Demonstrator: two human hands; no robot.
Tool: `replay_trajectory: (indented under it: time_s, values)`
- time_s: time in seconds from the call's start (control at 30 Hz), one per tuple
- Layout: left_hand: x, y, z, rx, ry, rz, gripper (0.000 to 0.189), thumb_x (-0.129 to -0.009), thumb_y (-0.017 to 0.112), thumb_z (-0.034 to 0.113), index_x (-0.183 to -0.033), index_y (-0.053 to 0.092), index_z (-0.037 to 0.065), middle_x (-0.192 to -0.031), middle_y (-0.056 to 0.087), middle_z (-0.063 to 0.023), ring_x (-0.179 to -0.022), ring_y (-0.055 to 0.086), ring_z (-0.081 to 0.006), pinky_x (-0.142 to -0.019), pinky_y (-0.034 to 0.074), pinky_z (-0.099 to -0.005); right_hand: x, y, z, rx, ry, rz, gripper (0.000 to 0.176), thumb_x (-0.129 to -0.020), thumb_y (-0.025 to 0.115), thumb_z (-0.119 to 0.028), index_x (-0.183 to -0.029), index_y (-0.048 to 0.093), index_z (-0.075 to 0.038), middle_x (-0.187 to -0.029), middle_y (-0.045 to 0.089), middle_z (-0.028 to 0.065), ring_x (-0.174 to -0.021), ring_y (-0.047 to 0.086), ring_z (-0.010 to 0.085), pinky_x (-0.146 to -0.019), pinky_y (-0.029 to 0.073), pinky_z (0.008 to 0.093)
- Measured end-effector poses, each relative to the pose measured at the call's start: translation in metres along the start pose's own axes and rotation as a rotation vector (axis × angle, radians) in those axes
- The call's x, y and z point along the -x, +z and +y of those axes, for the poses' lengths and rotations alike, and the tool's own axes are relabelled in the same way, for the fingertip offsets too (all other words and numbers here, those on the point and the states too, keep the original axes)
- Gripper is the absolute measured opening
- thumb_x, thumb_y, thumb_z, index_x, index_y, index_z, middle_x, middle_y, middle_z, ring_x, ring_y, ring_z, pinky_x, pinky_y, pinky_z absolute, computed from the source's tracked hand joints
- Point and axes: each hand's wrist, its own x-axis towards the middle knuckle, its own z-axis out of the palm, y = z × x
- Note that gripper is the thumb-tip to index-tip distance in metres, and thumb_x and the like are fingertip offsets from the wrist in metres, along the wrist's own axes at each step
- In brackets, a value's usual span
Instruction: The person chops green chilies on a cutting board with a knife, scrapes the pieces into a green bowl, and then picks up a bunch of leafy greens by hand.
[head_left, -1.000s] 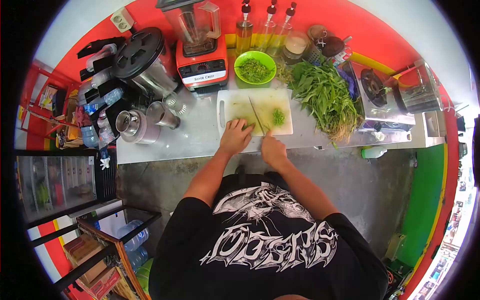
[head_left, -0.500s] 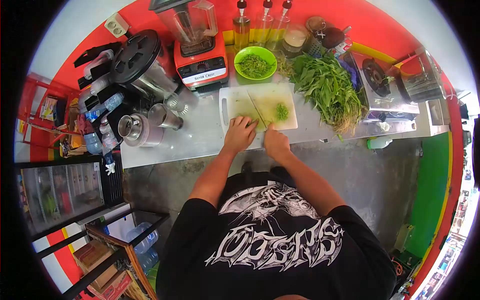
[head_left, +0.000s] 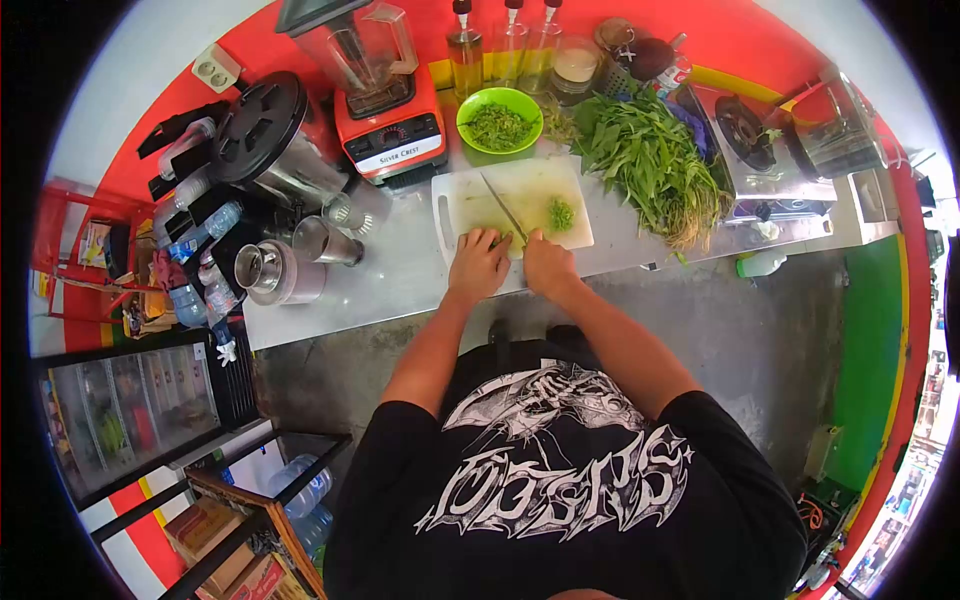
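On the metal counter lies a white cutting board (head_left: 459, 200) with a handle slot at its left end. My right hand (head_left: 549, 266) is closed around the handle of a kitchen knife (head_left: 503, 205), its blade slanting up and left across the board. Just left of the blade, my left hand (head_left: 479, 264) is closed, fingers curled down on a small bunch of greens (head_left: 504, 242), mostly hidden beneath them. A little heap of chopped greens (head_left: 561, 213) sits right of the knife. Behind the board stands a lime-green bowl (head_left: 500, 152) holding more chopped greens.
A large bunch of leafy greens with roots (head_left: 650, 160) lies right of the board, near a gas stove (head_left: 748, 150). At the left are a red blender (head_left: 392, 135), a metal cup (head_left: 325, 240) and a steel jug (head_left: 268, 270). Bottles (head_left: 465, 60) line the back wall.
The knife blade has shifted slightly and turned, showing more of its flat side. Both hands stay close together at the board's front edge. The whole view has moved a little.
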Motion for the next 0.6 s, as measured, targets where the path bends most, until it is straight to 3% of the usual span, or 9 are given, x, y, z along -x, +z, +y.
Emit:
replay_trajectory:
  time_s: [0.03, 0.33, 0.53, 0.6]
  values:
    - [-0.001, 0.001, -0.001, -0.005, -0.003, 0.005, 0.037, -0.082, 0.064, 0.016, -0.118, 0.073, 0.007, -0.102, 0.058, -0.0057, -0.103, 0.052, -0.0270, -0.089, 0.041, -0.0413, -0.001, -0.003, -0.001, -0.010, -0.032, 0.008, 0.032, -0.088, 0.061, -0.009, -0.115, 0.048, 0.005, -0.099, 0.072, 0.0274, -0.094, 0.073, 0.0402, -0.080, 0.060, 0.0467]
    - [-0.002, 0.001, -0.003, 0.035, 0.028, 0.024, 0.038, -0.081, 0.064, 0.011, -0.117, 0.072, 0.001, -0.099, 0.058, -0.0078, -0.096, 0.054, -0.0282, -0.084, 0.043, -0.0409, 0.007, 0.017, -0.002, -0.010, 0.029, 0.042, 0.036, -0.086, 0.066, -0.009, -0.114, 0.047, 0.004, -0.095, 0.073, 0.0261, -0.091, 0.074, 0.0395, -0.079, 0.060, 0.0460]
    - [-0.001, 0.002, -0.004, 0.094, -0.006, 0.031, 0.038, -0.080, 0.064, 0.008, -0.116, 0.072, 0.000, -0.097, 0.057, -0.0099, -0.091, 0.057, -0.0299, -0.081, 0.046, -0.0415, 0.013, 0.014, -0.004, -0.037, 0.004, 0.039, 0.033, -0.090, 0.062, -0.013, -0.114, 0.048, 0.004, -0.094, 0.073, 0.0257, -0.089, 0.074, 0.0408, -0.078, 0.059, 0.0481]
    - [-0.002, 0.002, -0.004, 0.109, 0.009, 0.068, 0.038, -0.079, 0.066, 0.006, -0.116, 0.071, 0.000, -0.096, 0.057, -0.0100, -0.090, 0.058, -0.0303, -0.080, 0.048, -0.0421, 0.019, 0.022, -0.006, -0.086, 0.078, 0.052, 0.031, -0.100, 0.055, -0.025, -0.113, 0.048, 0.001, -0.097, 0.071, 0.0282, -0.086, 0.072, 0.0450, -0.077, 0.058, 0.0532]
